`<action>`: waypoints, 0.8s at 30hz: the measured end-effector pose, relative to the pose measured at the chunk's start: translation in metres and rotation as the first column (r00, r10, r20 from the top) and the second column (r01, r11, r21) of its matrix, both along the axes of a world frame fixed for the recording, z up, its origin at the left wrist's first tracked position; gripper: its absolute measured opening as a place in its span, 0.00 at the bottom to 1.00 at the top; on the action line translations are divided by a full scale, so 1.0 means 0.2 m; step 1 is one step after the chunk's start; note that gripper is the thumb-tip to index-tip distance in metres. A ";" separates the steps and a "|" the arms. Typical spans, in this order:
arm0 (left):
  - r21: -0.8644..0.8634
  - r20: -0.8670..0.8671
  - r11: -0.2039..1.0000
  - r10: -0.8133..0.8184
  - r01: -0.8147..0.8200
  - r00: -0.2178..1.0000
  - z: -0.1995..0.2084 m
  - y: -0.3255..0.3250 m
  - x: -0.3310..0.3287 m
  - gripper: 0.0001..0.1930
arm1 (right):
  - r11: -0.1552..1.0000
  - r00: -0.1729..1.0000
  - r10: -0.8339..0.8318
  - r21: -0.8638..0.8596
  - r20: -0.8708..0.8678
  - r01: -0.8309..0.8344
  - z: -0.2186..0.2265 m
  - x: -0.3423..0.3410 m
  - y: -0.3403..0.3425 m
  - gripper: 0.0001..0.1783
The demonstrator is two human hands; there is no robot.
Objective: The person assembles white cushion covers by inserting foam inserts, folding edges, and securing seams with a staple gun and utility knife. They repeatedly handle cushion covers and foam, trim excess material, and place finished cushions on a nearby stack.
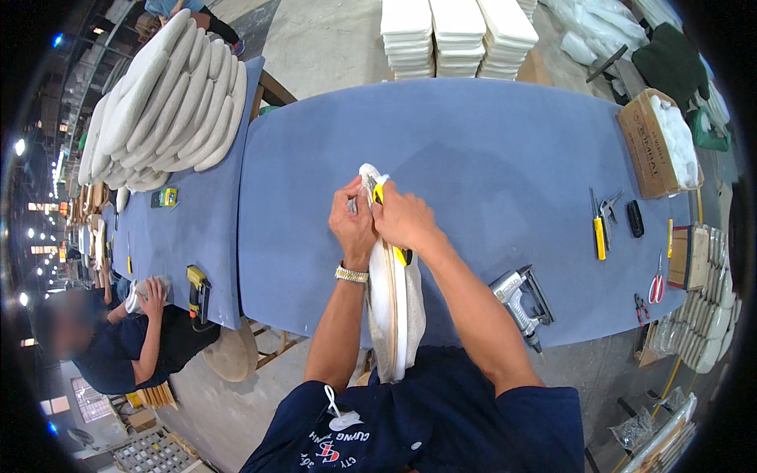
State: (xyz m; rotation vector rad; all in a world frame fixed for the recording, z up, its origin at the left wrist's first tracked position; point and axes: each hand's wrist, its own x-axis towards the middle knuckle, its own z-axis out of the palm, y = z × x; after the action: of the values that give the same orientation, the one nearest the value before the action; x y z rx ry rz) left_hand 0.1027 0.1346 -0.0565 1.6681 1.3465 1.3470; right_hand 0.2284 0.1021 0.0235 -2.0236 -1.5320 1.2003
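Observation:
A padded seat panel [386,315] stands on edge between my forearms. Its thin wooden board, white foam and beige fabric cover show along the edge. Near its far tip, my left hand [353,219] is closed on the fabric. My right hand [406,218] wraps round a yellow-and-black handled tool [404,256], which looks like a utility knife; its working end is hidden at the fabric edge. A wristwatch [352,274] is on my left wrist.
On the blue table [315,142] lie a staple gun [520,299], a yellow-handled screwdriver [599,236], scissors [657,285] and a carton [654,150] of white stuffing. A pile of covered cushions [165,102] stands on the left table. A co-worker [126,339] sits at the left.

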 end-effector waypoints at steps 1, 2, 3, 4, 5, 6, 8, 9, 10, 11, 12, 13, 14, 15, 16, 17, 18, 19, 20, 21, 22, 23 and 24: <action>0.010 0.007 1.000 0.006 -0.007 1.000 0.00 0.00 0.01 0.02 | 0.999 0.999 0.035 -0.019 0.013 -0.035 0.02 0.02 0.01 0.25; 0.019 0.015 1.000 0.013 -0.013 1.000 0.00 -0.01 0.02 0.02 | 0.997 0.997 0.070 -0.038 0.025 -0.069 0.03 0.03 0.02 0.26; 0.014 -0.013 1.000 0.023 -0.023 1.000 0.00 -0.01 0.02 0.02 | 0.996 0.996 0.085 -0.033 0.027 -0.084 0.03 0.04 0.03 0.26; 0.008 -0.041 0.999 0.033 -0.032 0.999 0.00 -0.01 0.02 0.02 | 0.995 0.995 0.099 -0.029 0.029 -0.098 0.02 0.05 0.03 0.26; 0.003 -0.069 0.999 0.042 -0.041 0.997 0.01 -0.01 0.02 0.03 | 0.993 0.993 0.113 -0.024 0.032 -0.112 0.01 0.05 0.03 0.27; 0.015 -0.059 0.999 0.052 -0.051 0.997 0.00 0.00 0.03 0.02 | 0.991 0.991 0.131 -0.026 0.037 -0.130 0.01 0.06 0.04 0.26; 0.038 -0.038 0.997 0.070 -0.068 0.997 -0.02 0.00 0.04 0.02 | 0.986 0.985 0.166 -0.029 0.048 -0.164 0.01 0.07 0.04 0.25; 0.035 -0.040 0.997 0.072 -0.071 0.997 -0.03 0.00 0.04 0.02 | 0.985 0.984 0.170 -0.031 0.046 -0.169 0.00 0.08 0.04 0.25; 0.032 -0.041 0.997 0.074 -0.073 0.996 -0.03 0.00 0.05 0.02 | 0.984 0.984 0.174 -0.033 0.043 -0.172 -0.01 0.08 0.04 0.25; 0.029 -0.043 0.997 0.076 -0.075 0.996 -0.03 0.00 0.05 0.02 | 0.984 0.983 0.177 -0.036 0.041 -0.176 -0.01 0.08 0.03 0.26; 0.030 -0.038 0.997 0.078 -0.077 0.996 -0.03 0.00 0.06 0.02 | 0.984 0.983 0.178 -0.028 0.045 -0.176 -0.02 0.08 0.03 0.25; 0.030 -0.033 0.996 0.080 -0.079 0.996 -0.03 -0.01 0.06 0.02 | 0.984 0.983 0.178 -0.020 0.049 -0.177 -0.03 0.08 0.02 0.25; 0.030 -0.027 0.996 0.083 -0.082 0.996 -0.03 -0.01 0.06 0.03 | 0.984 0.983 0.179 -0.012 0.052 -0.178 -0.03 0.08 0.02 0.25; 0.040 -0.035 0.996 0.085 -0.083 0.996 -0.04 -0.01 0.06 0.03 | 0.983 0.981 0.184 -0.022 0.054 -0.183 -0.03 0.08 0.01 0.26; 0.050 -0.043 0.995 0.088 -0.086 0.995 -0.04 0.00 0.06 0.03 | 0.981 0.980 0.190 -0.032 0.055 -0.189 -0.02 0.08 -0.01 0.26; 0.060 -0.051 0.994 0.092 -0.089 0.994 -0.05 0.00 0.06 0.03 | 0.980 0.979 0.198 -0.043 0.056 -0.195 -0.02 0.08 -0.01 0.27; 0.054 -0.023 0.995 0.087 -0.086 0.996 -0.04 -0.01 0.06 0.02 | 0.983 0.982 0.182 -0.039 0.049 -0.180 -0.02 0.08 -0.02 0.27; 0.049 0.005 0.995 0.083 -0.084 0.996 -0.04 -0.01 0.06 0.02 | 0.985 0.985 0.168 -0.036 0.042 -0.166 -0.03 0.08 -0.03 0.27; 0.044 0.033 0.996 0.081 -0.083 0.996 -0.03 -0.02 0.06 0.02 | 0.988 0.987 0.155 -0.032 0.036 -0.154 -0.05 0.07 -0.04 0.27; 0.004 0.087 0.997 0.076 -0.076 0.993 -0.02 -0.03 0.06 0.03 | 0.991 0.990 0.135 -0.004 0.037 -0.135 -0.07 0.06 -0.04 0.27; -0.028 0.141 0.997 0.074 -0.071 0.987 -0.01 -0.03 0.06 0.03 | 0.992 0.992 0.118 0.030 0.037 -0.119 -0.09 0.05 -0.05 0.27; -0.058 0.195 0.996 0.075 -0.065 0.978 0.01 -0.04 0.05 0.03 | 0.992 0.994 0.103 0.065 0.036 -0.105 -0.12 0.05 -0.06 0.26; -0.060 0.254 0.997 0.056 -0.042 0.966 0.03 -0.04 0.03 0.03 | 0.992 0.999 0.044 0.114 0.019 -0.046 -0.12 0.03 -0.08 0.26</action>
State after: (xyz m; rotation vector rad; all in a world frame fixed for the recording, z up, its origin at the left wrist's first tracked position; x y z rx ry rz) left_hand 0.1080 0.1259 -0.0508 1.3784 1.2679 1.4839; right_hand 0.2347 0.0870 -0.0015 -1.9398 -1.6235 1.0889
